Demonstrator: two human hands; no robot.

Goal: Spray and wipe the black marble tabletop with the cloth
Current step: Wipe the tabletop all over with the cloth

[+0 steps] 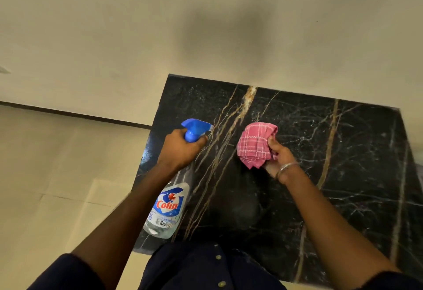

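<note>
Tabletop of black marble, streaked with gold and white veins, filled the lower right of your view, its far edge against a plain cream wall. Over its middle you held a pink checked cloth, bunched into a loose wad; whether it touched the stone could not be told. Your right hand gripped the wad from the near side, thumb pressed across the fabric and the other fingers curled behind it, mostly hidden. A thin metal bangle circled that wrist. To the left, above the tabletop's left edge, your left hand held a clear spray bottle with a blue and red label, fingers wrapped round its neck just below the blue trigger head. The bottle hung tilted, its base towards you and its nozzle pointing right, across the marble towards the cloth. The two hands were apart. Your dark, buttoned shirt showed at the bottom edge, and pale floor lay to the left of the table.
</note>
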